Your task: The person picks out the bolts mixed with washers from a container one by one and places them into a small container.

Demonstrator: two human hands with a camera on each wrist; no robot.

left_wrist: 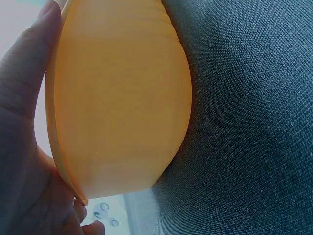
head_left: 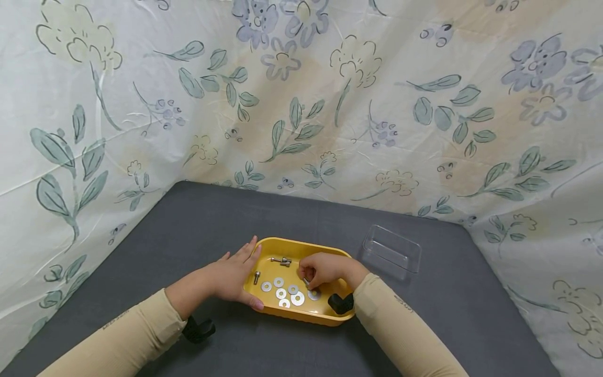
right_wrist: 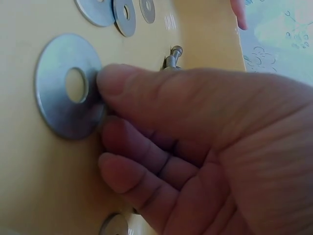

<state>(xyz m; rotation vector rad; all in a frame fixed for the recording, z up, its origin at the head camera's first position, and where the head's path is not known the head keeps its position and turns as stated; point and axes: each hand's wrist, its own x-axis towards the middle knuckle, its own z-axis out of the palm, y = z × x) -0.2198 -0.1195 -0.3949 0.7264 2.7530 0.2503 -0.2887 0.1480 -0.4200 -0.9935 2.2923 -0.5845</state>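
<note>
Looks, on judgement, to be partway through handling loose hardware, with flat washers point(head_left: 301, 299) and cap screws point(head_left: 256, 278) scattered across the floor of the yellow plastic tray point(left_wrist: 122, 98). Shows nothing plainly finished: no stack, no screw made out passing through a washer. Seems to leave most pieces loose: seven washers visible from the head view, mostly toward the tray's near side, a small cluster of screws near the far wall, and a lone screw by the left end. Reaches into the tray with the right hand point(head_left: 325, 267), fingers curled, pinching a small metal piece point(head_left: 306, 281), too hidden to name. Puts the thumb tip over or against one washer's edge in the right wrist view; cannot tell which. Braces the left hand point(head_left: 231, 277) against the tray's left end, fingers extended, not clenched. Includes a clear plastic box point(head_left: 393, 250) beyond the tray's right end, showing only grey cloth point(head_left: 212, 220) through its walls.
</note>
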